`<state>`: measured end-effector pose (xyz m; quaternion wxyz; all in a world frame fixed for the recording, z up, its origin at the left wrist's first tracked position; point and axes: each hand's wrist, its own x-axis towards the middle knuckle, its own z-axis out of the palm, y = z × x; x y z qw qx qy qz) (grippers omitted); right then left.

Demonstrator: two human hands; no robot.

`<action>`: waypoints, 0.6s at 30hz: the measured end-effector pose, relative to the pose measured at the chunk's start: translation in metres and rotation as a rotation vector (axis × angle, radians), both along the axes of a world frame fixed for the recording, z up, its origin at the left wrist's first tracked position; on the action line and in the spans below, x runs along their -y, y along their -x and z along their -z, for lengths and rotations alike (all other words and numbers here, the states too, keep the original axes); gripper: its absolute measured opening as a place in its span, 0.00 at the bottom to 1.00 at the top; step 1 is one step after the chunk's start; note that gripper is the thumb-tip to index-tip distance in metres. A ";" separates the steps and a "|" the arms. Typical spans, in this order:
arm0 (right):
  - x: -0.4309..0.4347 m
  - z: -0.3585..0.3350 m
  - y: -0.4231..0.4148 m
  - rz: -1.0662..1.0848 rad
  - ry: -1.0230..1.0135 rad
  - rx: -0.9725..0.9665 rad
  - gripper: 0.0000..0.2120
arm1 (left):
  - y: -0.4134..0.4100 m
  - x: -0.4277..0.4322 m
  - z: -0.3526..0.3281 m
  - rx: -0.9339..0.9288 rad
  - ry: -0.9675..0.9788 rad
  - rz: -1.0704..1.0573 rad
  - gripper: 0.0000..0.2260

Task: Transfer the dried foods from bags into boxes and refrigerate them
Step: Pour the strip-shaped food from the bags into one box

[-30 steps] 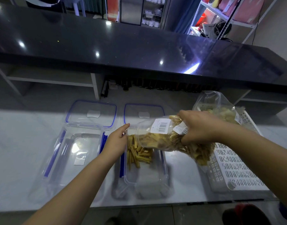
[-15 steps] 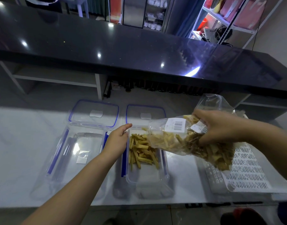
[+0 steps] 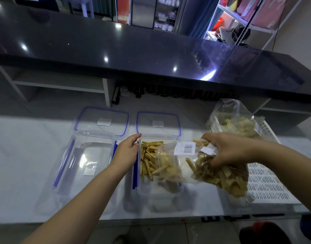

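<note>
Right hand (image 3: 227,149) is clamped on the clear bag (image 3: 179,166) around its middle, fingers dug into the plastic. The bag is held tilted, close to horizontal, above the right box (image 3: 160,192). Its mouth end points left and sits over the box; its closed end hangs at the right, over the near-left part of the basket (image 3: 267,182). There is a white barcode label on the bag's top face. Most of the yellow-brown dried sticks (image 3: 147,161) are inside the bag, bunched at its right end. A pile already lies in the far-left part of the box, and the box's near end shows bare floor.

Left hand (image 3: 126,152) is at the right box's left wall, between the 2 boxes, with fingers curled over the rim and thumb pointing far.

Left box (image 3: 72,155) is open and just beside the right box. It has blue latches on its sides and only a small white sticker on its floor.

2 lids, clear with blue seals, lie flat on the far side: left lid (image 3: 102,120) and right lid (image 3: 158,123), each touching its own box's far edge.

2nd bag (image 3: 234,118), holding paler chunks, sits in the far end of the white slotted basket, right of the boxes.

Everything rests on the white counter (image 3: 28,155), with a glossy black shelf (image 3: 133,50) overhanging the far side.
</note>
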<state>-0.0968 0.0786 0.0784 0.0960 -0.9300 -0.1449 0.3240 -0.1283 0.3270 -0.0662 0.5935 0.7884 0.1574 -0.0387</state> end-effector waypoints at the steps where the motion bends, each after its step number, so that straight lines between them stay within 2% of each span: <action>1: 0.001 -0.002 -0.001 0.019 -0.016 0.022 0.19 | 0.001 0.000 0.001 -0.003 -0.004 -0.001 0.18; 3: 0.001 -0.004 -0.003 0.044 -0.030 0.041 0.19 | 0.003 0.001 0.001 -0.012 -0.010 -0.003 0.18; 7: -0.003 -0.006 -0.003 0.001 0.036 -0.042 0.20 | 0.005 0.002 0.000 -0.012 -0.017 0.000 0.19; 12: -0.005 -0.009 -0.009 -0.037 0.088 0.015 0.21 | 0.007 0.000 -0.004 -0.011 -0.023 -0.019 0.19; 18: -0.006 -0.008 -0.011 -0.097 0.180 -0.035 0.23 | 0.009 -0.001 -0.007 -0.010 -0.028 -0.041 0.18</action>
